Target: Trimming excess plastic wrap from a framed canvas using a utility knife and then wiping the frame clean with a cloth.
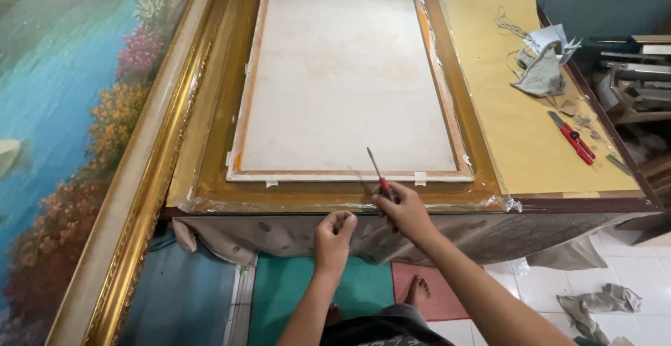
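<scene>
My right hand (404,210) grips a red-handled screwdriver (377,170), its shaft pointing up and away over the near edge of a canvas. The canvas (346,80) lies face down, its pale back showing, inside a wooden gold-brown picture frame (335,193) wrapped in clear plastic. My left hand (334,233) is curled into a fist just below the frame's near edge, beside my right hand; whether it pinches something small I cannot tell. Both hands hover at the table's front edge.
A large gold-framed landscape painting (63,129) leans at the left. On the yellow board (517,129) at the right lie a red utility knife (573,138), a grey cloth (542,75) and scraps. A cloth (594,304) lies on the white tiled floor. My bare foot (418,291) stands on mats.
</scene>
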